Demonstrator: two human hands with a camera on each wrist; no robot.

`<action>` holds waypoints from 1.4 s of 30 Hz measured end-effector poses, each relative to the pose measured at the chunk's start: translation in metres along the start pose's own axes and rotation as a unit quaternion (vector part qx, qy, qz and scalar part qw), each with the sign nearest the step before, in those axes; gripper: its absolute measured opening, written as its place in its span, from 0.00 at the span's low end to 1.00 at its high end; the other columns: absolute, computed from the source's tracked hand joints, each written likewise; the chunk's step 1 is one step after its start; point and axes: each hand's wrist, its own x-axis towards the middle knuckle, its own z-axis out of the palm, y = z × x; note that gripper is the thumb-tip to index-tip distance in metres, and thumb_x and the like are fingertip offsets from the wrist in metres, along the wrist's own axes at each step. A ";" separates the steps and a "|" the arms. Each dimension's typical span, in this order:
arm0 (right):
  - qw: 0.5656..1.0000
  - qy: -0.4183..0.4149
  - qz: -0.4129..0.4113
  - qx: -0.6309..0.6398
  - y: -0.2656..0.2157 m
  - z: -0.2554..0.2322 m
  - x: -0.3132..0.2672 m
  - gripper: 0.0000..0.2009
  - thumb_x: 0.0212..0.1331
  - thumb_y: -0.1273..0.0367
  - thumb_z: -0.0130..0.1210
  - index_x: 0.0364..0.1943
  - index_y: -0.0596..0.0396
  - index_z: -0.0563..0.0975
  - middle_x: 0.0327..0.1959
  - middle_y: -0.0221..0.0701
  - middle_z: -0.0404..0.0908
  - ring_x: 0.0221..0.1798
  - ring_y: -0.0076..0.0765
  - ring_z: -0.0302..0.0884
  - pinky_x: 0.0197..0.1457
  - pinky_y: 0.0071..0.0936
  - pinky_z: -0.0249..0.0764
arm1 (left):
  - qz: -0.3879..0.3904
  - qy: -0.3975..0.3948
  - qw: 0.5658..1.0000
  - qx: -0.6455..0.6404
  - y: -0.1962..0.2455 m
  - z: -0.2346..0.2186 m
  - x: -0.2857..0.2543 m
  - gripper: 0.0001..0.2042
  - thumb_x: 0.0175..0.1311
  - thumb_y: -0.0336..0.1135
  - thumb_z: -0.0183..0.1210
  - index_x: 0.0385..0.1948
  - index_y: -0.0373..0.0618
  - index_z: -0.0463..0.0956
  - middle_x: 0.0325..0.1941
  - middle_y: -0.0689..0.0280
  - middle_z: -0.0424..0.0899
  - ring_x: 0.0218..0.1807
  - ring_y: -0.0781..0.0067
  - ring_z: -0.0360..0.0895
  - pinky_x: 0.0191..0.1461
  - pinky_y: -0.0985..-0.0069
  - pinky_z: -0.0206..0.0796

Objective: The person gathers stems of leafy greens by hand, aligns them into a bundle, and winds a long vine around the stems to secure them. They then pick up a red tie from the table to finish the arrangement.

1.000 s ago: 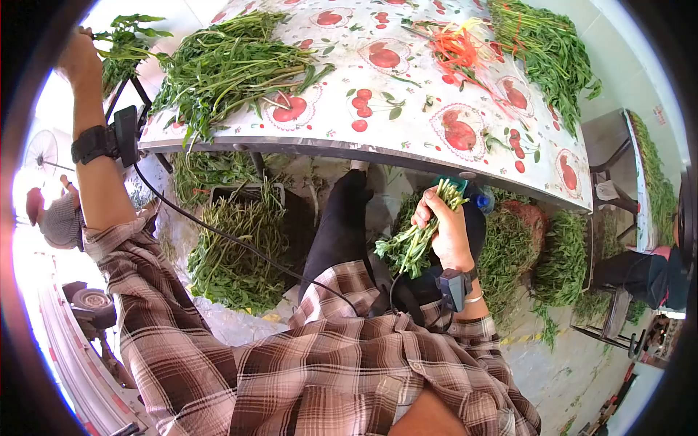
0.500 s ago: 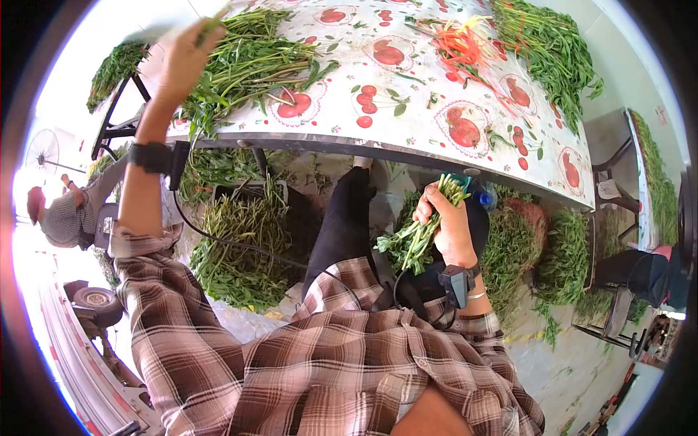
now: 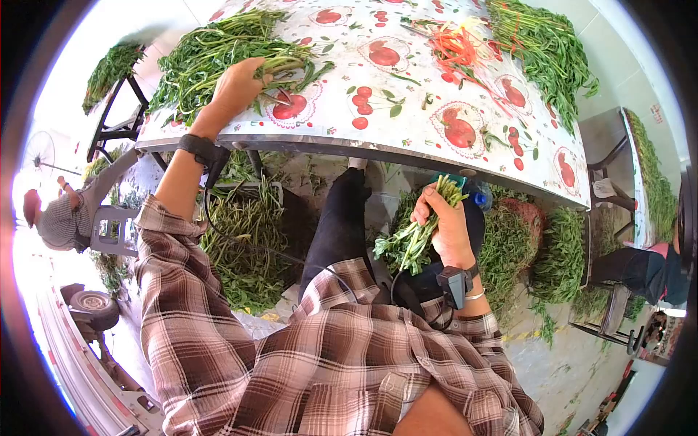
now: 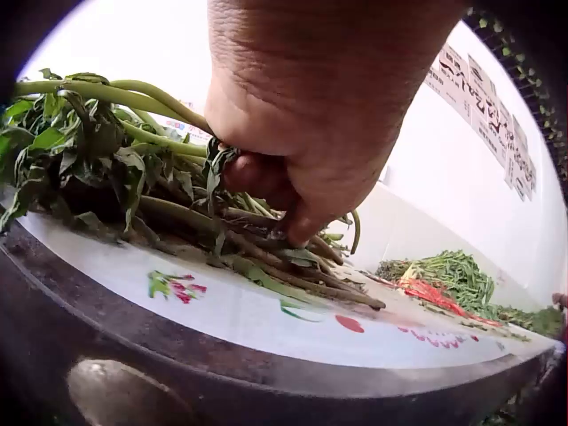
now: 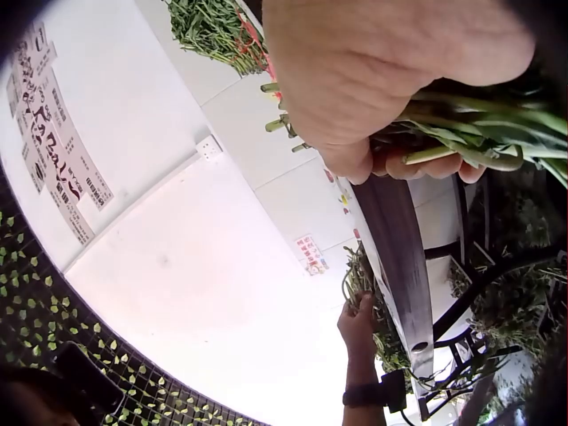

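A pile of long-stemmed leafy greens (image 3: pixel 200 62) lies on the left of the table, cut ends toward the right. My left hand (image 3: pixel 238 89) is down at the pile's stem end. In the left wrist view its curled fingers and thumb pinch several stems (image 4: pixel 266 240) low over the tabletop. Over my lap, my right hand (image 3: pixel 452 231) grips a bunch of greens (image 3: pixel 408 245), stem ends up past the thumb and leaves hanging down to the left. The right wrist view shows its fingers (image 5: pixel 426 166) wrapped round that bunch.
A cherry-print cloth (image 3: pixel 407 98) covers the table. Red and yellow ties (image 3: pixel 459 47) and another pile of greens (image 3: pixel 545 54) sit at the right. Under the table stand a crate of greens (image 3: pixel 247 247) and more heaps. Another person (image 3: pixel 62 218) is at the far left.
My left hand has come from the upper left edge, where leafy stalks showed beside it, rightward and down to the stem end of the pile. My right hand keeps its bunch in place.
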 end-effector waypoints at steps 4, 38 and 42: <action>1.000 0.000 -0.007 -0.008 0.001 -0.002 0.001 0.05 0.61 0.69 0.53 0.34 0.53 0.69 0.18 0.26 0.69 0.20 0.23 0.64 0.31 0.26 0.67 | 0.062 0.092 0.993 -0.039 -0.013 -0.010 0.000 0.16 0.60 0.36 0.57 0.45 0.36 0.73 0.43 0.52 0.77 0.46 0.51 0.74 0.51 0.64 0.64; 1.000 0.017 0.001 -0.001 0.005 -0.006 -0.006 0.05 0.61 0.69 0.53 0.33 0.53 0.70 0.18 0.26 0.69 0.19 0.23 0.65 0.30 0.26 0.67 | -0.009 0.004 0.993 -0.116 -0.026 -0.013 0.009 0.21 0.58 0.37 0.60 0.50 0.34 0.71 0.47 0.57 0.79 0.51 0.64 0.73 0.59 0.71 0.60; 1.000 0.022 -0.002 -0.007 0.005 -0.007 -0.006 0.05 0.60 0.69 0.54 0.33 0.53 0.70 0.18 0.26 0.69 0.19 0.23 0.65 0.30 0.26 0.67 | -0.068 0.052 0.964 -0.252 -0.018 -0.041 0.012 0.21 0.58 0.46 0.61 0.49 0.42 0.76 0.43 0.62 0.80 0.49 0.74 0.72 0.59 0.72 0.59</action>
